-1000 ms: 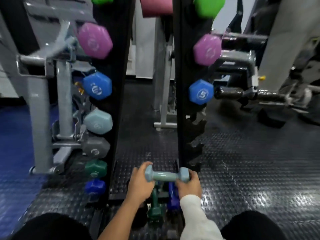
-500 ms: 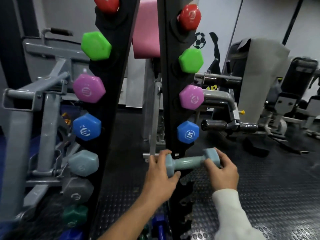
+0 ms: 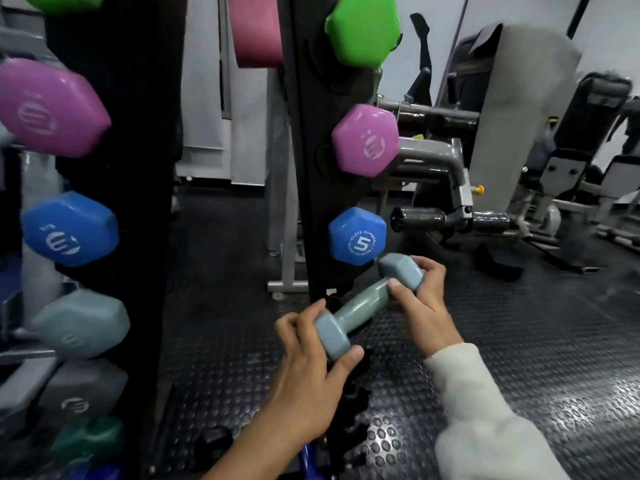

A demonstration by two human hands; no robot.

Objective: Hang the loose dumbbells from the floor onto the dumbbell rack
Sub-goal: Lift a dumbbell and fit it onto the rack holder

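At nine o'clock stands the left upright of the dumbbell rack (image 3: 114,202), black, with weights hung down its outer face: a purple dumbbell (image 3: 48,109) at ten o'clock, a blue dumbbell (image 3: 69,230) below it, then a second grey-blue dumbbell (image 3: 81,323), a grey dumbbell (image 3: 78,396) and a dark green dumbbell (image 3: 90,439) toward seven o'clock. A pink pad (image 3: 256,29) shows at twelve o'clock in the gap between the uprights.

The left hand (image 3: 308,372), at six o'clock, curls its fingers and thumb round the lower left head of the grey-blue dumbbell (image 3: 363,306). That dumbbell sits at the centre, tilted, its left end low and its right end high, held in the air in front of the rack's right upright (image 3: 311,168) and above the studded black floor (image 3: 536,358). Its upper head is just under the blue dumbbell marked 5 (image 3: 356,237); whether they touch cannot be told.

The right hand (image 3: 422,299), at four o'clock, in a cream sleeve (image 3: 485,417), grips the upper right head, thumb on the handle beside it. Above, on the right upright, hang a purple dumbbell head (image 3: 365,140) and a green dumbbell (image 3: 363,29) at one o'clock. Grey gym machines (image 3: 519,116) stand at two to three o'clock.
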